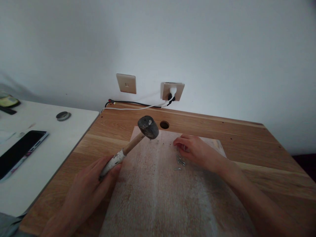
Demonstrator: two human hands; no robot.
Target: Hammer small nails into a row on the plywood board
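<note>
A rubber mallet [134, 143] with a black head and a wooden handle is in my left hand [90, 184], whose fingers wrap round the white, worn grip. Its head is raised over the far left part of a pale wooden board [158, 194]. Close to the board's far edge, my right hand [194, 149] has its thumb and fingertips drawn together. What they pinch, if anything, is too small to make out. Just below that hand lie several metal screws or nails [181, 160], loose on the board. Small dark marks or holes run along the far part of the board.
Under the board is a brown wooden desk [98, 144] with a round cable hole [164, 124]. Cables [138, 106] run along its back edge to a wall socket [173, 91]. On the white table [56, 144] at left lie a black-screened device [22, 149] and a round lid [62, 115].
</note>
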